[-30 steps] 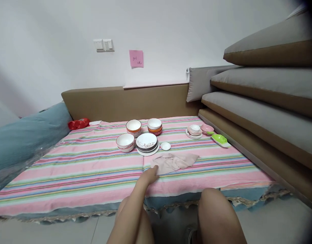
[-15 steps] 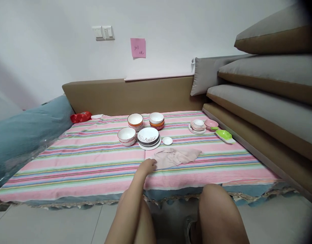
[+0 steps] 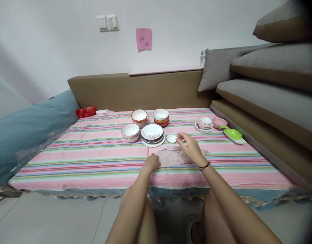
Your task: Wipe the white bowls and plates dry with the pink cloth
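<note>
Head view: stack of round plates, white floral one on top (image 3: 152,131), on pink multicolour-striped cloth cover (image 3: 77,157). Small round white dish (image 3: 171,138) just right of stack, no long axis to speak of. Right hand (image 3: 192,146) nearer dish, right of stack; dish lies left and slightly beyond it. Thumb and fingers parted, nothing seen held, fingertips by dish rim; contact unclear. Left hand (image 3: 152,162), front of stack, loosely curled at crumpled pale-pink cloth (image 3: 170,158), long axis left-right; grip, can't tell.
</note>
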`<state>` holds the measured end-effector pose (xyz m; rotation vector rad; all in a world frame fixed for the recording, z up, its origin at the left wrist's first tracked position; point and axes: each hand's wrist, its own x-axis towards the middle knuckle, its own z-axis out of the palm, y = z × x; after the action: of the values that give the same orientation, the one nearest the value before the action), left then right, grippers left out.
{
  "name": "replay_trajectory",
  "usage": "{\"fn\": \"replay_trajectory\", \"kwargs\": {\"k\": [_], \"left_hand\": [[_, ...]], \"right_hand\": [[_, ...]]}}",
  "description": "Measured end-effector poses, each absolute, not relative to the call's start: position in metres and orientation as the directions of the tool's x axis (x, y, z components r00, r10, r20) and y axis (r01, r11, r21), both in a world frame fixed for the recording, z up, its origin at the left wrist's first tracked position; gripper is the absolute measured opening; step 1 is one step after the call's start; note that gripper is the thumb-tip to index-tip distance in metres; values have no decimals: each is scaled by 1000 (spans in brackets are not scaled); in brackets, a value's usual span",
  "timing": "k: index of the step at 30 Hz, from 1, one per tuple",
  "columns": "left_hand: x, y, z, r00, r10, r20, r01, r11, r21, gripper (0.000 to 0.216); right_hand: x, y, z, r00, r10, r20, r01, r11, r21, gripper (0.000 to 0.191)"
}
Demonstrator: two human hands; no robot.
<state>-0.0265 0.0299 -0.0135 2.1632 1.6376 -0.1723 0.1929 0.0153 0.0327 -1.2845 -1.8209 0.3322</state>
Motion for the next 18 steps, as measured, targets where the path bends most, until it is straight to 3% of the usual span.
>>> {"fn": "replay_trajectory", "kwargs": {"k": [5,9,14,16,18], "left_hand": [[-17,32,-16,281,885,-372,948,-196,250,27],[-13,34,-16,257,912,-318,931,-146,334,28],[1,40,-20,197,944,-264,849,-30,527,28],[8,44,-21,176,946,-271,764,43,644,23],[14,48,-22,164,941,-296,626,133,768,34]], "right_hand": [[191,43,-25,-330,911,245,752,411,-515,20],[186,45,-33,-362,911,199,792,413,-449,27],[184,52,-20,-312,934,176,811,359,-462,16],[186,54,-11,-291,934,206,801,356,-481,20],[188,51,-1,-294,924,245,774,381,-506,22]]}}
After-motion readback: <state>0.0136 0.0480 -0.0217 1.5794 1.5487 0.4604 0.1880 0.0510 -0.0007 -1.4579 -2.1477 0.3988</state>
